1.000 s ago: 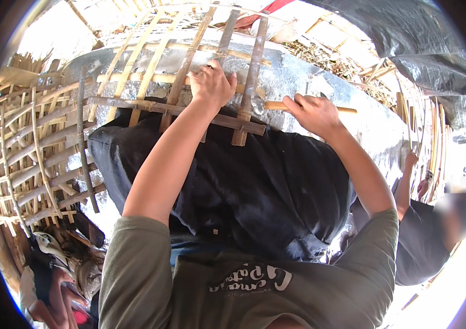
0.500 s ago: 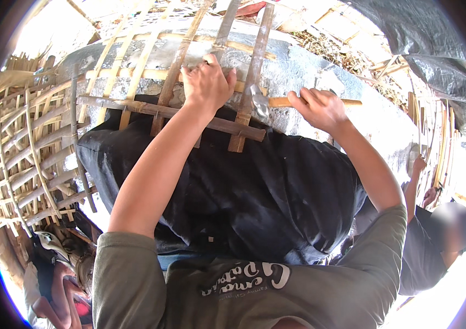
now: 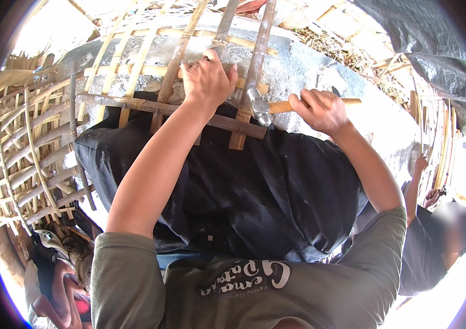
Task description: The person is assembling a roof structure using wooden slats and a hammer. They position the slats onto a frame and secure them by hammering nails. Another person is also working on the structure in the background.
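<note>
The hammer (image 3: 280,106), its head at 1 o'clock over the rightmost slat (image 3: 255,67), was gripped by its handle in the right hand (image 3: 320,111). At 11–12 o'clock, the left hand's (image 3: 207,82) fingers were bent over the lattice (image 3: 182,54); whether it was gripped could not be told. Judged risk: split slat or bruised left fingers, if a blow were misaimed. Counted: hammer, 1; lengthwise slats, 6; crosspieces (image 3: 113,102), 3; co-worker (image 3: 422,263) at 4 o'clock, 1.

Mottled grey floor (image 3: 303,67), slatted lattice (image 3: 176,68) over it
</note>
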Action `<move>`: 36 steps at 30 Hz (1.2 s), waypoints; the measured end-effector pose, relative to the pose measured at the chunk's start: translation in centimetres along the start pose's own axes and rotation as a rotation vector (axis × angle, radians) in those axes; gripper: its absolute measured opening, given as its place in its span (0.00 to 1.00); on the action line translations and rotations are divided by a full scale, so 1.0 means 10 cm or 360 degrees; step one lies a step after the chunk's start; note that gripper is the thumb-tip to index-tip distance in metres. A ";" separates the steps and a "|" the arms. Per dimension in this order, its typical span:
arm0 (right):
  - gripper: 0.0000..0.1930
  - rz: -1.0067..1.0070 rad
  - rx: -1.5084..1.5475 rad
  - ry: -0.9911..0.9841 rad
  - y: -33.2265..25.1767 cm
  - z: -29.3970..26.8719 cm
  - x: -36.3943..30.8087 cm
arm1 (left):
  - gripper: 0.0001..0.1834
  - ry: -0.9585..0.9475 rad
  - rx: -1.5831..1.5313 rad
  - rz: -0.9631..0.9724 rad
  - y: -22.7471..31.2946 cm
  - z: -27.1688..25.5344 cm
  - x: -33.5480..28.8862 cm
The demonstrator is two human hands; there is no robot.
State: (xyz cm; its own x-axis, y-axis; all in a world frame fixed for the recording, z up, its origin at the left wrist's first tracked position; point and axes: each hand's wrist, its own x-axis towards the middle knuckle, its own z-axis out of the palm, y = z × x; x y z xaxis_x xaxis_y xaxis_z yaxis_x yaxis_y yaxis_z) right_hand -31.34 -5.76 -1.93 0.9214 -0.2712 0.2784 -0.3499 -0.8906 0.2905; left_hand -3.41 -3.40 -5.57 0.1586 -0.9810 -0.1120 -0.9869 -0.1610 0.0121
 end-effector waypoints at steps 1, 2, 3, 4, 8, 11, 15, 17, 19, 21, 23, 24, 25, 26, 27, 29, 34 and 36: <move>0.14 -0.0005 -0.0030 -0.0036 0.03 0.05 -0.02 | 0.40 -0.0025 -0.0008 -0.0005 0.00 -0.01 0.01; 0.14 -0.0010 -0.0060 -0.0072 0.04 0.08 -0.05 | 0.40 -0.0050 -0.0015 -0.0011 0.01 -0.02 0.01; 0.14 -0.0008 -0.0072 -0.0085 0.04 0.09 -0.07 | 0.40 -0.0075 -0.0038 -0.0020 0.02 -0.03 0.01; 0.14 -0.0009 -0.0082 -0.0093 0.03 0.12 -0.09 | 0.40 -0.0100 -0.0059 -0.0034 0.02 -0.05 0.02; 0.13 -0.0134 0.0050 0.0098 0.07 0.11 -0.13 | 0.40 0.0002 -0.0006 -0.0021 0.02 0.02 0.01; 0.12 -0.0042 -0.0020 -0.0010 0.09 0.13 -0.09 | 0.40 0.0000 -0.0028 -0.0032 0.00 0.01 0.02; 0.11 -0.0016 0.0021 0.0062 0.07 0.18 -0.10 | 0.40 -0.0024 -0.0050 -0.0034 0.00 -0.01 0.00; 0.11 0.0127 -0.0011 -0.0044 0.05 0.27 -0.10 | 0.40 0.0052 -0.0032 -0.0030 0.00 0.01 0.02; 0.11 -0.0070 0.0052 0.0092 0.10 0.23 -0.14 | 0.40 -0.0047 -0.0064 -0.0036 0.02 -0.03 -0.01; 0.11 -0.0100 0.0148 0.0192 0.14 0.27 -0.14 | 0.39 -0.0032 -0.0057 -0.0033 0.02 -0.03 0.01; 0.10 -0.0044 0.0072 0.0162 0.13 0.28 -0.08 | 0.39 0.0083 -0.0028 -0.0019 0.01 0.02 0.02; 0.10 -0.0016 0.0034 0.0147 0.13 0.26 -0.06 | 0.39 0.0060 -0.0037 -0.0012 0.01 0.05 0.00; 0.10 -0.0117 0.0094 0.0267 0.14 0.21 -0.07 | 0.39 0.0041 -0.0043 -0.0006 0.01 0.03 -0.01; 0.09 -0.0003 0.0082 0.0172 0.12 0.25 -0.07 | 0.39 0.0022 -0.0049 0.0000 0.01 0.01 -0.02; 0.09 0.0111 0.0069 0.0076 0.07 0.33 -0.07 | 0.39 0.0023 -0.0039 -0.0017 0.01 0.02 0.00; 0.09 0.0109 0.0105 0.0070 0.12 0.33 -0.05 | 0.39 0.0024 -0.0024 -0.0047 0.00 0.03 0.04; 0.10 0.0061 0.0202 0.0136 0.06 0.32 -0.11 | 0.38 0.0108 -0.0021 -0.0018 -0.02 0.07 0.02; 0.10 -0.0070 0.0221 0.0279 0.11 0.31 -0.12 | 0.38 0.0157 -0.0017 -0.0004 -0.01 0.08 0.03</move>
State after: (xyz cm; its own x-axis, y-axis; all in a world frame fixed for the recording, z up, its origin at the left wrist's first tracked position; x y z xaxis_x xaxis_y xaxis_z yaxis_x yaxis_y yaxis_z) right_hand -32.35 -7.52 -4.75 0.8874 -0.1745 0.4266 -0.2725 -0.9451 0.1801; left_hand -3.25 -3.54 -6.41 0.1641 -0.9864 -0.0133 -0.9861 -0.1643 0.0224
